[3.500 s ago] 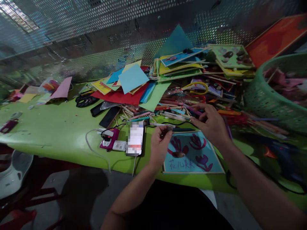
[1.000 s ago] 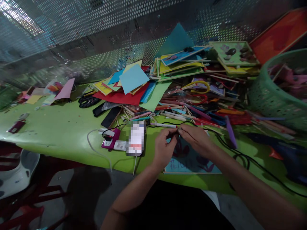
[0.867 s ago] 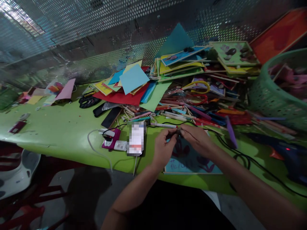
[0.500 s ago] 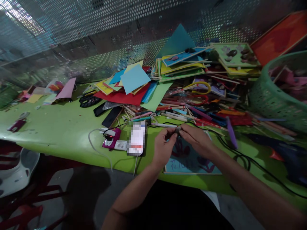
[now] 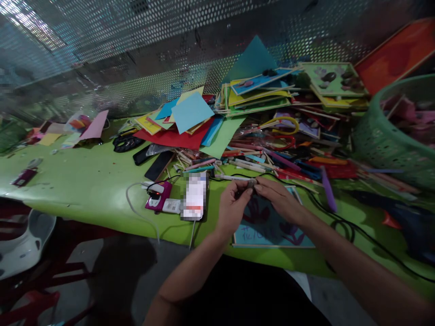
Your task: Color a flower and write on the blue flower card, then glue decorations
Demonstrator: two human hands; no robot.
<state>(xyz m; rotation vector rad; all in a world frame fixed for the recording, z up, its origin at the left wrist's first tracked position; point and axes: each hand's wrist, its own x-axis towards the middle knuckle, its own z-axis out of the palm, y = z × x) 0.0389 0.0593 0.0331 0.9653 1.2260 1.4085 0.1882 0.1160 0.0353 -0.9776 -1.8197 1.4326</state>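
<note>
Between the fingertips of both hands is a small grey stone-like piece (image 5: 252,183). My left hand (image 5: 233,206) pinches it from the left, and my right hand (image 5: 280,199) has its fingers closed on it from the right. Beneath the hands lies a blue picture board (image 5: 260,234) with pale wooden edge strips, dark reddish flower-like shapes and handwriting. My right hand and forearm hide part of the board.
A lit phone (image 5: 194,197) and a purple power adapter (image 5: 163,195) lie to the left. Behind are pens, sticks and coloured paper (image 5: 192,112). At the right are a glue gun (image 5: 384,206), its black cable and a green basket (image 5: 387,131).
Both hands stay nearly in place. The fingers of my right hand have shifted slightly, and more of the small grey piece shows between the fingertips.
</note>
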